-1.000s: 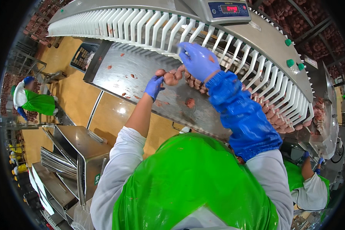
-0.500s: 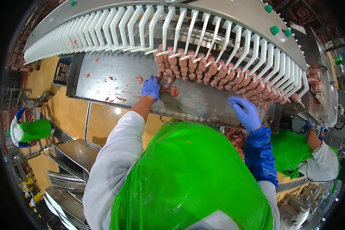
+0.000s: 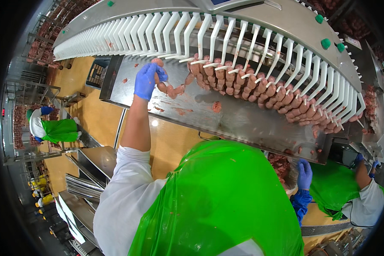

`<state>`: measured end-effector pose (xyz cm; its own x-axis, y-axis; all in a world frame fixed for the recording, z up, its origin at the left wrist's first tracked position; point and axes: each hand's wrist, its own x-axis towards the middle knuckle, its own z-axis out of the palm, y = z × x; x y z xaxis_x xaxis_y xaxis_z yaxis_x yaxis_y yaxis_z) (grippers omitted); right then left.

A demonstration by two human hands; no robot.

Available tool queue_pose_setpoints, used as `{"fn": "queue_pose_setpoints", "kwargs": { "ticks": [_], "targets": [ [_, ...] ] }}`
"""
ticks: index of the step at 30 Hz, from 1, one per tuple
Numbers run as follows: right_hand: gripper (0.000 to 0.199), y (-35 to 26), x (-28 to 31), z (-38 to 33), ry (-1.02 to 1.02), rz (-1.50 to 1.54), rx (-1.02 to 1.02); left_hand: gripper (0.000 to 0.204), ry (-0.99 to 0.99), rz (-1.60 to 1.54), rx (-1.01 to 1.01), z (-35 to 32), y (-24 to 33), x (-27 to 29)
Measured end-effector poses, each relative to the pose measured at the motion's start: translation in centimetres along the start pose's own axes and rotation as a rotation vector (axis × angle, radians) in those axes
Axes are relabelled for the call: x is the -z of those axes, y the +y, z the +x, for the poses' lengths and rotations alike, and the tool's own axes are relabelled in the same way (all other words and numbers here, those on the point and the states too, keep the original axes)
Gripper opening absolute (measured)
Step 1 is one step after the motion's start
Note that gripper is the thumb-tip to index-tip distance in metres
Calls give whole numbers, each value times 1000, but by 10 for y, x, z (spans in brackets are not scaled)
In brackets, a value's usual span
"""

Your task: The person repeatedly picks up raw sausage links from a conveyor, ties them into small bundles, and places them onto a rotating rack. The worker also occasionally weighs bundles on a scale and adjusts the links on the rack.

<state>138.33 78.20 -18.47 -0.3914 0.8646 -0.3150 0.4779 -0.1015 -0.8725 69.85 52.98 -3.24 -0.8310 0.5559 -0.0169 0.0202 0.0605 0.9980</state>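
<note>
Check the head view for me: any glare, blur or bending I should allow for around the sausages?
Head view: evenly lit; soft glare on the steel tray and floor; fisheye bends the white hook rack; left hand and sausage string sharp; rim black.

Left arm up, right arm low.
My left hand (image 3: 146,81) is raised and closed in a grip; my right hand (image 3: 304,174) hangs with fingers extended.

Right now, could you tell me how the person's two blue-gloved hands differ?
The left hand is raised to the white plastic hooks, gripping a pink sausage string; the right hand hangs low beside the green plastic apron, open, holding nothing. Both wear blue gloves.
</note>
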Motion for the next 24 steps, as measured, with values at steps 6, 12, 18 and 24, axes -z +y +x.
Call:
{"fn": "queue_pose_setpoints", "kwargs": {
  "ticks": [6,12,18,24],
  "targets": [
    [24,-22,-21,23,-15,18,204,27,-9,81,38,19,25,-15],
    [26,-8,-10,16,-28,-105,163,26,20,266,44,10,29,-36],
    [24,-18,-10,5,53,-104,180,27,-27,503,-71,47,5,-15],
    [24,-32,-9,4,46,-78,131,35,-8,931,-269,59,9,-23]
  ]
}}
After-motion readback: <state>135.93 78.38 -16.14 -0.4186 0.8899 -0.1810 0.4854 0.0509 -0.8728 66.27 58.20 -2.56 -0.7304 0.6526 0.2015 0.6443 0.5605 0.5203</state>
